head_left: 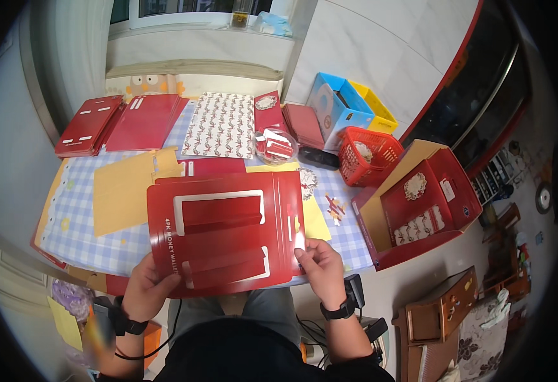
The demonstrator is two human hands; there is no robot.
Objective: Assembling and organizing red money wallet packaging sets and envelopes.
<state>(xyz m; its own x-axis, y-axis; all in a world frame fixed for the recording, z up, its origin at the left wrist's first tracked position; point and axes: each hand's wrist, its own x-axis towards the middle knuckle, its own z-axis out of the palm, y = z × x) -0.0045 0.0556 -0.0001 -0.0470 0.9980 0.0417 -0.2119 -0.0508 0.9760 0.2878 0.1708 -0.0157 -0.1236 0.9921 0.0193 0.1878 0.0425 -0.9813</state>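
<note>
A large glossy red printed card sheet (221, 248) with white-bordered panels is held up above the near edge of the table. At its lower left corner my left hand (146, 288) is closed, thumb on the front face. My right hand (322, 264) pinches the sheet's lower right edge, with the thumb in front. Behind the sheet lie a yellow paper (317, 216) and another red piece (212, 167), both partly hidden. Some small red and white cut-outs (334, 209) rest on the checked cloth to the right.
The table has a blue checked cloth (69, 191). On it are red card stacks (88, 127), tan sheets (120, 191), patterned paper (218, 124), a clear round container (276, 146), a black case (319, 158) and a red basket (362, 167). An open red carton (419, 204) stands right.
</note>
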